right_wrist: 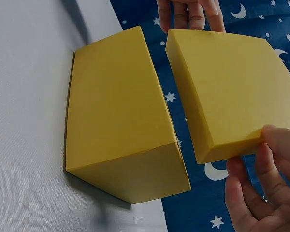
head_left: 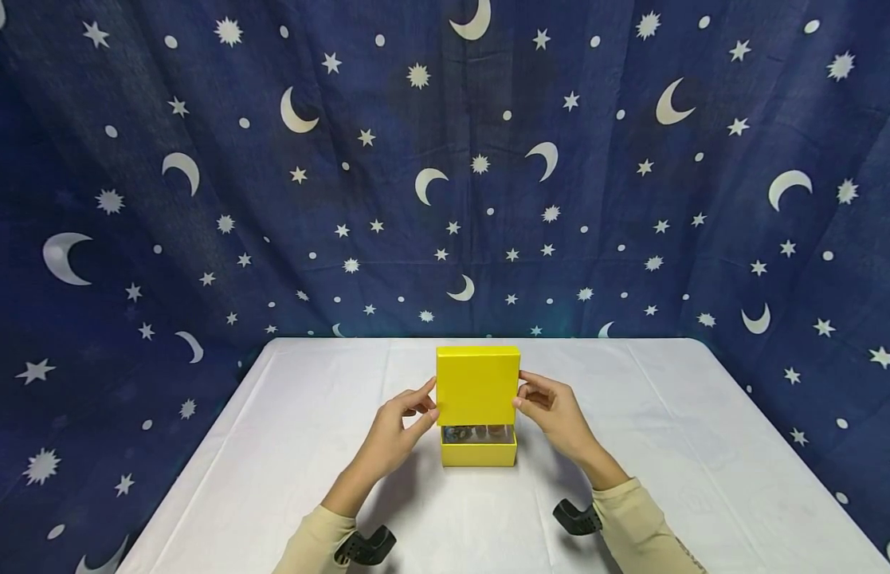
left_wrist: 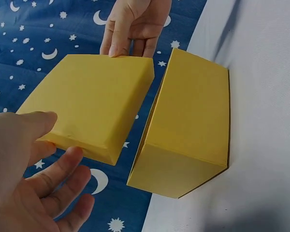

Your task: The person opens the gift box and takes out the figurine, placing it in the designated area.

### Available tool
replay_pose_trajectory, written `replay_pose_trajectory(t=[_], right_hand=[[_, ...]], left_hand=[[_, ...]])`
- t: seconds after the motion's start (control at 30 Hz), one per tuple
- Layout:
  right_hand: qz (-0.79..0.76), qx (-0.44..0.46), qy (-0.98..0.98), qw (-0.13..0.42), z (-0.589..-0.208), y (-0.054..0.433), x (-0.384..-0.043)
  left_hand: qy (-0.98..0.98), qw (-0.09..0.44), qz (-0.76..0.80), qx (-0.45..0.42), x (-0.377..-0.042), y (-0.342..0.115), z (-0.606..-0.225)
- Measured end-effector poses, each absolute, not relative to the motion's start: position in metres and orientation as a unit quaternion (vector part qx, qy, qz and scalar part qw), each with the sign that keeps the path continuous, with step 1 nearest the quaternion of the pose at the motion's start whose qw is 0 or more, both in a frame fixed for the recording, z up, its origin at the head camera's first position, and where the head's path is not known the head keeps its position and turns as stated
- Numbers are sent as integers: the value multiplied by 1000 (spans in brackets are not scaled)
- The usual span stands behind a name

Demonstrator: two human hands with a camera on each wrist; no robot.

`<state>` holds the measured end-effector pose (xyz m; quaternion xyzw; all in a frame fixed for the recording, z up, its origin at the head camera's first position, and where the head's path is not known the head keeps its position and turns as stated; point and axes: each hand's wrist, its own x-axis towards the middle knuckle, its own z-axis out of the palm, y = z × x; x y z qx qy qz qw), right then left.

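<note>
A yellow box lid (head_left: 477,387) is held up above a matching yellow box (head_left: 479,455), its top face tilted toward the head camera. My left hand (head_left: 396,430) pinches the lid's left side, and my right hand (head_left: 554,410) pinches its right side. In the left wrist view a gap separates the lid (left_wrist: 92,99) from the box (left_wrist: 188,116), which stands on the table. Inside the box's opening, below the lid, several dark and brownish shapes (head_left: 480,434) with a glossy look show; the lid hides the rest.
The box stands on a white-covered table (head_left: 308,446). Behind and around the table hangs a dark blue curtain (head_left: 387,199) printed with moons and stars. Black wrist mounts (head_left: 366,546) sit at both sleeve cuffs.
</note>
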<state>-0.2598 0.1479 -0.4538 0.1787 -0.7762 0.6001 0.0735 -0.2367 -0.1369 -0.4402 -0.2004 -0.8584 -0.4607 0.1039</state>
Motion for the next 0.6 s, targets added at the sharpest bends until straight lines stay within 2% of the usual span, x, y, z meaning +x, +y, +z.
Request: replay_pose_trajectory(t=[0.6], right_hand=[[604, 182, -771, 90, -453, 149, -257]], left_hand=[[-854, 64, -457, -240, -236, -139, -437]])
